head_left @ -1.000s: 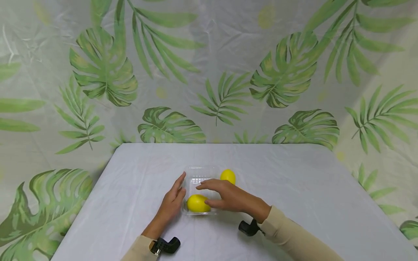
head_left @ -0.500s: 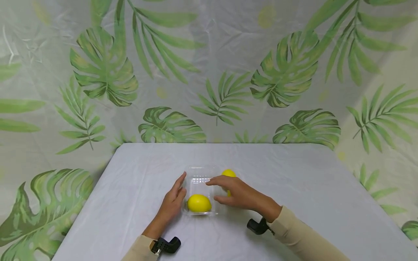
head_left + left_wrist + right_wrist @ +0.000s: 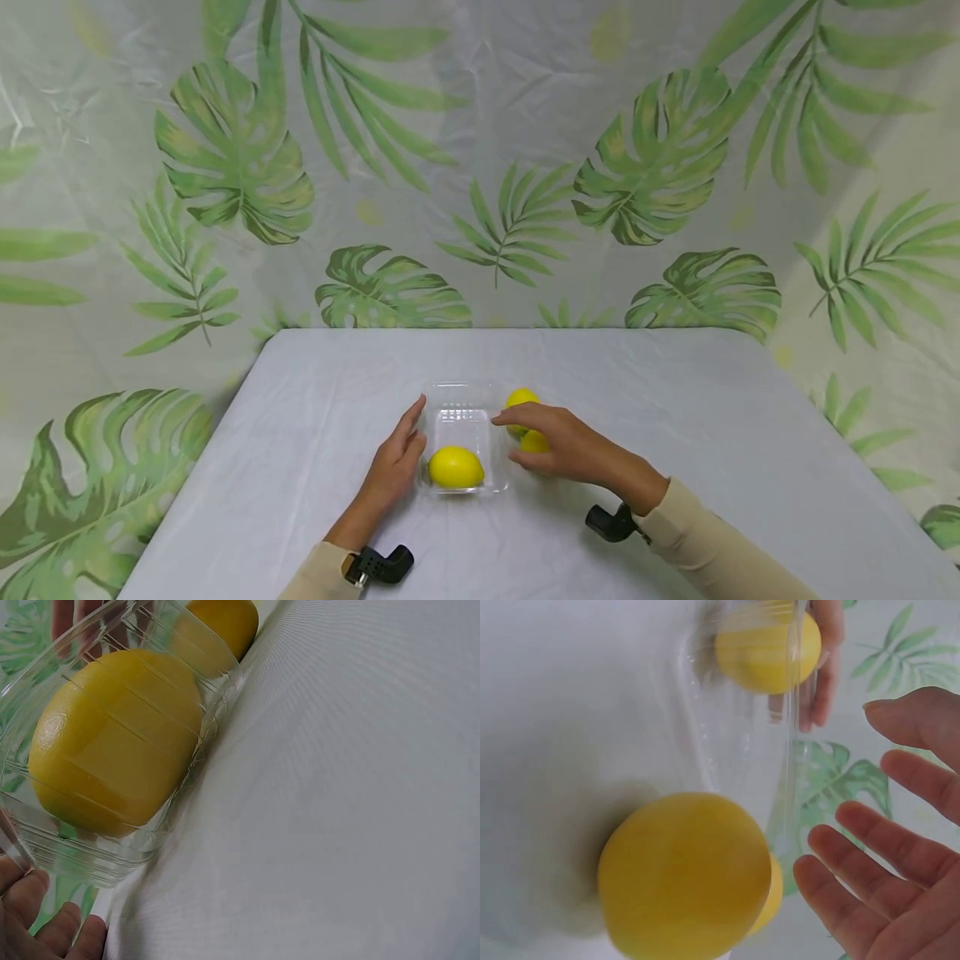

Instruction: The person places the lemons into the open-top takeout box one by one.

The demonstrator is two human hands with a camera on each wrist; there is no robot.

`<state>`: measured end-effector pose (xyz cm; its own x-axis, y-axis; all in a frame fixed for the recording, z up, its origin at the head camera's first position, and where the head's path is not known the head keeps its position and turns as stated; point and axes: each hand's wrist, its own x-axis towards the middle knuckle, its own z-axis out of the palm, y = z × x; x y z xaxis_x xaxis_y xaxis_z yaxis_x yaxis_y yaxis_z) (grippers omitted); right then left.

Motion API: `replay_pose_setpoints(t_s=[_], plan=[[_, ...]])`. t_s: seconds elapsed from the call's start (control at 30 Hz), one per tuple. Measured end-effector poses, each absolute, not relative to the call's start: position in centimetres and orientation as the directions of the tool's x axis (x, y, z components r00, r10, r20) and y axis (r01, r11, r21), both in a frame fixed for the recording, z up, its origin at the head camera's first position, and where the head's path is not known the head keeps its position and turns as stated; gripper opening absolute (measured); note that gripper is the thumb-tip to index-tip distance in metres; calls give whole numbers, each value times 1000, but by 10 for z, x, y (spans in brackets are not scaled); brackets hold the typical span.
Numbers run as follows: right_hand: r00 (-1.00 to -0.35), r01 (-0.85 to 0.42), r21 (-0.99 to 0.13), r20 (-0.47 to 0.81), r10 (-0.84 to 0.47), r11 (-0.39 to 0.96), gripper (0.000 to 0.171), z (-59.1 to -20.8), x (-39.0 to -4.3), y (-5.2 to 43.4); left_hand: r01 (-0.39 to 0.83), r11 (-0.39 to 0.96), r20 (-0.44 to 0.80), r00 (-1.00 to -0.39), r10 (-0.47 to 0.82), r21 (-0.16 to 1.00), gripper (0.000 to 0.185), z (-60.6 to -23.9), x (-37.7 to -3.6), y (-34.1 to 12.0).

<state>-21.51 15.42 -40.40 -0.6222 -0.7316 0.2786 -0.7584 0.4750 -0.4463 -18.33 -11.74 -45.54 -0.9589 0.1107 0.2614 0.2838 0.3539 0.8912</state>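
A clear plastic box (image 3: 461,427) lies on the table with one lemon (image 3: 456,467) in its near end. My left hand (image 3: 397,454) rests along the box's left side, fingers extended. Just right of the box are two more lemons, a farther lemon (image 3: 522,397) and a nearer lemon (image 3: 534,442), partly covered by my right hand (image 3: 566,443). That hand hovers over them, thumb and fingers spread, holding nothing. In the right wrist view, the nearer lemon (image 3: 682,877) overlaps the other, with the open fingers (image 3: 862,877) apart from both.
A white cloth covers the table (image 3: 360,362), whose far edge meets a leaf-print curtain (image 3: 525,125). Black wrist cameras sit on both wrists, the left camera (image 3: 386,564) and the right camera (image 3: 611,523), close over the table.
My right hand has moved right, from over the box to above the two lemons beside it, and the nearer of those now shows. My left hand has stayed at the box.
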Motion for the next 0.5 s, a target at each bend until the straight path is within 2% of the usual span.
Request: replay_pose_setpoints(t_s=[0.27, 0.5], plan=[[-636, -749, -454, 288, -716, 483, 41, -407, -214, 164, 275, 358, 253, -961, 108, 892, 50, -455, -184, -119], [-701, -680, -515, 247, -669, 522, 45, -410, -216, 175, 261, 351, 233, -965, 119, 899, 50, -455, -185, -120]])
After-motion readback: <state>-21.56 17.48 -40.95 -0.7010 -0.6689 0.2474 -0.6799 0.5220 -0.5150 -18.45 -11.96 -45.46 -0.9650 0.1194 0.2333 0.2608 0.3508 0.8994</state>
